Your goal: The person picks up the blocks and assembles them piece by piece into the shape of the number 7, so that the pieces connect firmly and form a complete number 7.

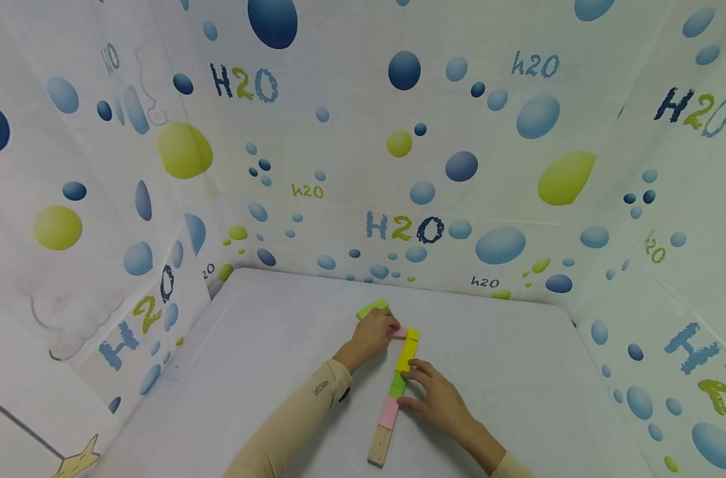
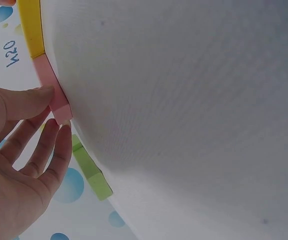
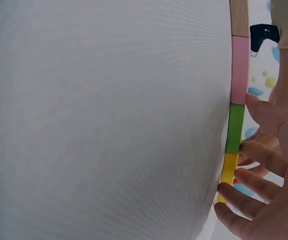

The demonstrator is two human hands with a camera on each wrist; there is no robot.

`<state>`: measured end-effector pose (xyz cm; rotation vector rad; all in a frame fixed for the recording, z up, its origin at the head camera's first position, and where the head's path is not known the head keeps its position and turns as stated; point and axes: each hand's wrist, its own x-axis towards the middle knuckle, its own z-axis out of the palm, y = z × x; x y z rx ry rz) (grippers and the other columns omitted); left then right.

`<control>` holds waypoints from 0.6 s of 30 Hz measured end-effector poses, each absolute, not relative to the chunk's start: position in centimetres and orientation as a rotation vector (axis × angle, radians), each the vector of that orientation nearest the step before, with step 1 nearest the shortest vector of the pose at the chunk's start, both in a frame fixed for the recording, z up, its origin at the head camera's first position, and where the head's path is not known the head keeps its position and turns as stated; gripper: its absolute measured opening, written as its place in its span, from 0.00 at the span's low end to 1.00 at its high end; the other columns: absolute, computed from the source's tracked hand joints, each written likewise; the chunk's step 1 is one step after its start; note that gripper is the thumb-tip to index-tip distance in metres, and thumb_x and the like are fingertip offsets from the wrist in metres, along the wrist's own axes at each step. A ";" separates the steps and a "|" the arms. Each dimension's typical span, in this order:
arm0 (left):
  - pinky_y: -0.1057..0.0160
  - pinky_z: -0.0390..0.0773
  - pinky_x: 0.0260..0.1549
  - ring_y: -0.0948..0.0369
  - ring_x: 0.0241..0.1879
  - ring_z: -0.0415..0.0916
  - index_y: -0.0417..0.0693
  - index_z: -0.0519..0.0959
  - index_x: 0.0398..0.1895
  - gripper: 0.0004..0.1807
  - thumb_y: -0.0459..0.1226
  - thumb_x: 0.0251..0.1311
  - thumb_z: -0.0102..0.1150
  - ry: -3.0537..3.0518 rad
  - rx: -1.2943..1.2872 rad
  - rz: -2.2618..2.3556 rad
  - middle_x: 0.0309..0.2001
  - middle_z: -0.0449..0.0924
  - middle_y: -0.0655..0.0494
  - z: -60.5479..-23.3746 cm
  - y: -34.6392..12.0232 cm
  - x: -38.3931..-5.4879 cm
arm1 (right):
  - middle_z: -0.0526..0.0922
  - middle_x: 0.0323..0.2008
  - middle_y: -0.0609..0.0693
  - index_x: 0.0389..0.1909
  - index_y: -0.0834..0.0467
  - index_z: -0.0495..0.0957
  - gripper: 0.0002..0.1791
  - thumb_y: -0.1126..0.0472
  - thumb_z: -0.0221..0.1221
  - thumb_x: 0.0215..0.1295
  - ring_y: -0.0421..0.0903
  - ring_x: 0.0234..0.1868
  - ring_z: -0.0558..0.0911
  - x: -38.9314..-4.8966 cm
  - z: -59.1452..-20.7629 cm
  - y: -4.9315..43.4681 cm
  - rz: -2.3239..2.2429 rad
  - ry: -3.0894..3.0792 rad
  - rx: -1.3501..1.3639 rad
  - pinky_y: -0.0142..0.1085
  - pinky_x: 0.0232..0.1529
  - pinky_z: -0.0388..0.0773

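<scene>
A row of coloured blocks lies on the white table: a bare wood block point(image 1: 379, 445) nearest, then a pink block point(image 1: 389, 413), a green block point(image 1: 397, 385) and a yellow stretch point(image 1: 407, 353). At its far end another pink block point(image 2: 52, 88) sits crosswise, meeting the yellow in the left wrist view. My left hand point(image 1: 372, 333) pinches this pink block between thumb and fingers. My right hand point(image 1: 439, 397) lies along the row's right side, fingers spread and relaxed, with fingertips at the pink, green and yellow blocks. Beyond the left hand is a light green block point(image 1: 372, 309).
The white tabletop point(image 1: 494, 352) spreads out on both sides of the row. A curtain point(image 1: 345, 133) printed with bubbles and "H2O" encloses the table at the back and sides.
</scene>
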<state>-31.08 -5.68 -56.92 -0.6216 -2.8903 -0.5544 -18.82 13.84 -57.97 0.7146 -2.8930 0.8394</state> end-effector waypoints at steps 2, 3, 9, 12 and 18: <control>0.59 0.80 0.59 0.56 0.52 0.78 0.51 0.90 0.50 0.13 0.30 0.65 0.67 -2.888 -0.625 -0.556 0.49 0.84 0.57 -56.8 -5.7 -31.0 | 0.75 0.69 0.56 0.59 0.55 0.84 0.32 0.43 0.75 0.57 0.59 0.66 0.79 -18.8 -58.0 13.8 0.844 -2.891 0.716 0.55 0.59 0.80; 0.59 0.80 0.59 0.56 0.52 0.78 0.51 0.90 0.49 0.13 0.30 0.65 0.67 -2.885 -0.628 -0.556 0.49 0.84 0.57 -56.8 -5.7 -31.0 | 0.75 0.69 0.56 0.59 0.55 0.84 0.32 0.43 0.75 0.57 0.59 0.66 0.79 -18.8 -58.0 13.8 0.847 -2.889 0.717 0.55 0.59 0.80; 0.59 0.81 0.58 0.56 0.52 0.78 0.51 0.90 0.50 0.13 0.30 0.64 0.68 -2.889 -0.631 -0.549 0.49 0.84 0.57 -56.8 -5.7 -31.0 | 0.75 0.69 0.55 0.59 0.54 0.84 0.32 0.42 0.75 0.57 0.57 0.66 0.79 -18.9 -58.2 13.9 0.844 -2.901 0.710 0.54 0.61 0.80; 0.59 0.80 0.59 0.57 0.52 0.78 0.52 0.90 0.50 0.13 0.30 0.64 0.69 -2.893 -0.628 -0.549 0.50 0.84 0.58 -56.8 -5.7 -31.0 | 0.75 0.69 0.54 0.59 0.54 0.84 0.32 0.42 0.75 0.57 0.57 0.66 0.79 -18.9 -58.3 13.9 0.838 -2.906 0.712 0.54 0.60 0.80; 0.60 0.81 0.58 0.57 0.52 0.78 0.52 0.90 0.50 0.14 0.30 0.63 0.70 -2.894 -0.623 -0.547 0.49 0.84 0.58 -56.7 -5.7 -31.0 | 0.75 0.69 0.55 0.59 0.54 0.84 0.32 0.42 0.75 0.57 0.57 0.66 0.79 -19.0 -58.3 13.9 0.837 -2.897 0.727 0.54 0.60 0.80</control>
